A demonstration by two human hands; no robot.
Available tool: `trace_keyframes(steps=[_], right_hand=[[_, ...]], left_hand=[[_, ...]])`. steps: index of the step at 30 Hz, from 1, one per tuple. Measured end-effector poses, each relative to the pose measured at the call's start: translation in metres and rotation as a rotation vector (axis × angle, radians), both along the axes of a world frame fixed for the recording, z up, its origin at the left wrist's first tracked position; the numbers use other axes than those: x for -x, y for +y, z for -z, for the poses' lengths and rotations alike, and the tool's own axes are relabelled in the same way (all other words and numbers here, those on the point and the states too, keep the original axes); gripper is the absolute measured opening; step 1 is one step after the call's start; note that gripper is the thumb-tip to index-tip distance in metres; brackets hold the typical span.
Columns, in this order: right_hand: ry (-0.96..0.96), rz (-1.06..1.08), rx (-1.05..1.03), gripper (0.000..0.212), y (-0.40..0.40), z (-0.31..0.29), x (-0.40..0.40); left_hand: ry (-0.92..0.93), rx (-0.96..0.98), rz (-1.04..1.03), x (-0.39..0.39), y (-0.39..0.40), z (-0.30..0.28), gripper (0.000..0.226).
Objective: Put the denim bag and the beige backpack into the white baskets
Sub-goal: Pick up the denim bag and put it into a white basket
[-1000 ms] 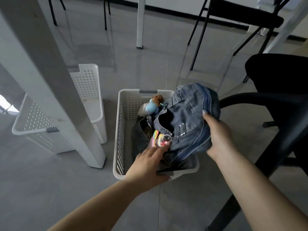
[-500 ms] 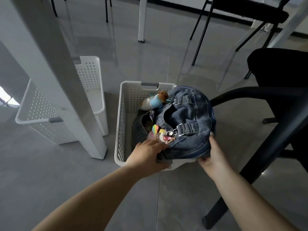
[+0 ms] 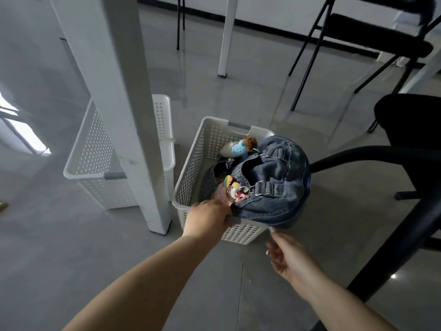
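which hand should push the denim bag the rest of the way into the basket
Left. The left hand rests on the denim bag at the basket rim; the right hand hangs open below, off it.

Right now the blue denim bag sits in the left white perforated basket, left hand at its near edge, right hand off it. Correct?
Not quite. The head view shows the blue denim bag in the right white perforated basket; the left basket holds no bag. Left hand is at its near edge, right hand off it.

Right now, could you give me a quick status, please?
Left hand on denim bag; right hand free. Bag in basket, bulging over rim. Backpack unseen.
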State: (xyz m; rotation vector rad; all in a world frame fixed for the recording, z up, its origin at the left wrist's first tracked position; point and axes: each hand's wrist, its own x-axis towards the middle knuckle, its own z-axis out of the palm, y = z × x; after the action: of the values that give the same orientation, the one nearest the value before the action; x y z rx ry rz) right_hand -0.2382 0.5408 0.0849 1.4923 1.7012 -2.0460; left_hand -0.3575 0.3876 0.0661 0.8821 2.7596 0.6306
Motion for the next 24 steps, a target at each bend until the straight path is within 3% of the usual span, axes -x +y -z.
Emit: trace_keyframes(steps=[4,18,21,24], right_hand=[[-0.003,-0.081,0.022,0.014,-0.016,-0.005,0.022],[-0.039,-0.016,0.053,0.016,-0.020,0.000,0.046],[-0.055,-0.113,0.039,0.015,-0.032,0.001,0.042],[-0.016,-0.237,0.040,0.011,-0.050,-0.006,0.043]], left_hand=[[0.009,0.012,-0.063,0.013,-0.009,-0.002,0.028],[0.042,-0.029,-0.105,0.015,-0.008,0.003,0.025],[-0.002,-0.110,-0.076,0.012,-0.013,0.003,0.035],[-0.140,-0.358,-0.181,0.007,-0.026,-0.007,0.041]])
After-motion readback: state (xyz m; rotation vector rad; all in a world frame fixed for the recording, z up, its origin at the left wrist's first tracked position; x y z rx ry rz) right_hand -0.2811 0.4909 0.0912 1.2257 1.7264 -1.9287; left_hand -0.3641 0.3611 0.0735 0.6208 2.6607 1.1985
